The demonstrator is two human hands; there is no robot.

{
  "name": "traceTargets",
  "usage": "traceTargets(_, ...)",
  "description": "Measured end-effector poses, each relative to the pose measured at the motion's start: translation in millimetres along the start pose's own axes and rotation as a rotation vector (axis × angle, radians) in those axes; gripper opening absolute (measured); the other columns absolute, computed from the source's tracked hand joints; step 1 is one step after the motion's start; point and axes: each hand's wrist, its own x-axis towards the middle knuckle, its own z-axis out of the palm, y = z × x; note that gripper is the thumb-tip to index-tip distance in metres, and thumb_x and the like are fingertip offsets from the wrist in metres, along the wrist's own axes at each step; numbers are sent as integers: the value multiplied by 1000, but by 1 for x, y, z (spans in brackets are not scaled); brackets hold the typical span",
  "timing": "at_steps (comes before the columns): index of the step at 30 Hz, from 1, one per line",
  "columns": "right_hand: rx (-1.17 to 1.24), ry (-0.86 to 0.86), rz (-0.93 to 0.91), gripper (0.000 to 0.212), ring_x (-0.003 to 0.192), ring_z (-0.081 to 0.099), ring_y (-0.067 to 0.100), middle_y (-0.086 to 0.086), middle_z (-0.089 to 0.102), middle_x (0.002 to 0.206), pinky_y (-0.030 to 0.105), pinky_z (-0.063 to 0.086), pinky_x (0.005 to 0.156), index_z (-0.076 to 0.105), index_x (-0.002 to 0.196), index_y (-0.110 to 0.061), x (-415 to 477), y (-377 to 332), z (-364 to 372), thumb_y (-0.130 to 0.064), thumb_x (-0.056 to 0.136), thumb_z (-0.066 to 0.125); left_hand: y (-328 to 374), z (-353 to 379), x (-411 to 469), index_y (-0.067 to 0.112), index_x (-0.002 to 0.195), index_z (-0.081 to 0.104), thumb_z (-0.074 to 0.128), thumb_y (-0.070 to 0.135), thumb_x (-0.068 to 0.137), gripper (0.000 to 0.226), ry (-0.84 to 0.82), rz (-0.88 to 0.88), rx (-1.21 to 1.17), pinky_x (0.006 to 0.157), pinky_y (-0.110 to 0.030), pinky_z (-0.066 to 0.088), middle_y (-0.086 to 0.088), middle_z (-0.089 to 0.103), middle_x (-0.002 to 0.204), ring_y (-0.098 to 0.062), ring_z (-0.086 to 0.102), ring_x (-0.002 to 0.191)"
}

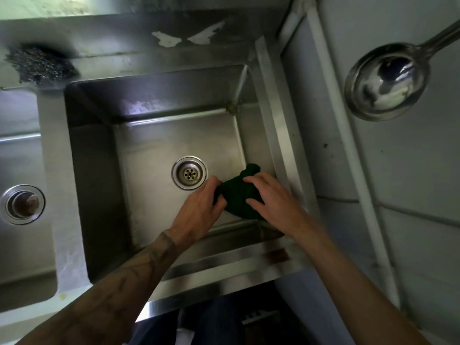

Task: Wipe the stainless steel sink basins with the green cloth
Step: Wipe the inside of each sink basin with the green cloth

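The bunched green cloth (235, 195) sits on the right basin (149, 145) floor, just right of the drain (189, 173). The left hand (201, 206) has its grip pinching the cloth's left edge; the right hand (272, 204) curls its grip over it.

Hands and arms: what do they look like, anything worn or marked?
The left hand and right hand are bare: no gloves, rings or watch visible, no sleeves. The left forearm carries dark tattoos, with a band near the wrist; the right forearm looks unmarked.
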Motion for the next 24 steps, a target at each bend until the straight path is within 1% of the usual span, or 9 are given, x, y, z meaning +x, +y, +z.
traceTargets(3,-105,29,-46,53,126,55,22,6,47,145,28,44,104,53,149,-11,-2,2,-5,-16,99,70,0,2,10,10,101,48,53,15,103,7,-7,-6,-11,66,-42,47,-12,62,88,-23,59,74)
traceTargets(6,-181,85,-80,47,127,57,26,10,51,145,37,50,105,59,144,-9,-5,4,-9,-14,98,70,1,5,19,23,92,41,47,21,102,12,-23,-12,-60,58,-25,36,-1,50,74,-8,50,66)
traceTargets(10,-241,195,-106,44,126,56,28,13,56,141,44,50,110,63,141,-8,-10,14,-18,-14,97,71,-2,23,32,24,91,40,42,33,97,11,-61,-68,-131,57,-23,36,-1,49,74,-6,48,65)
traceTargets(14,-270,337,-107,46,129,52,28,11,54,141,41,49,109,61,143,-14,-6,28,-26,-17,98,69,1,58,43,34,89,43,47,19,106,23,-44,-241,-374,58,-8,42,7,54,82,4,55,69)
traceTargets(16,-353,397,-88,48,136,48,30,11,51,147,45,44,112,57,147,-18,2,38,-28,-26,101,64,12,76,53,28,101,50,45,17,109,15,-23,-370,-639,67,-15,53,-1,63,100,-5,64,88)
traceTargets(17,-380,419,-78,49,140,45,31,11,48,151,46,40,114,54,149,-19,8,43,-29,-31,103,62,18,85,62,19,108,52,43,19,110,8,-8,-431,-776,73,-23,59,-9,65,111,-16,67,99)
traceTargets(19,-391,434,-72,52,147,39,31,11,43,158,47,33,119,48,154,-20,20,53,-33,-37,107,56,29,95,79,10,122,53,41,31,112,26,30,-537,-987,88,-40,62,-17,66,126,-30,66,116)
traceTargets(21,-397,436,-82,54,152,33,29,10,37,163,46,29,122,42,159,-19,35,60,-39,-39,109,50,30,100,90,16,134,58,37,46,113,42,91,-629,-1195,93,-40,58,-13,67,132,-30,65,121)
traceTargets(24,-405,422,-88,56,158,25,27,8,30,169,48,27,125,36,162,-19,57,61,-49,-40,110,42,21,108,101,21,143,55,39,36,115,36,168,-707,-1281,94,-39,59,-10,63,136,-28,65,119)
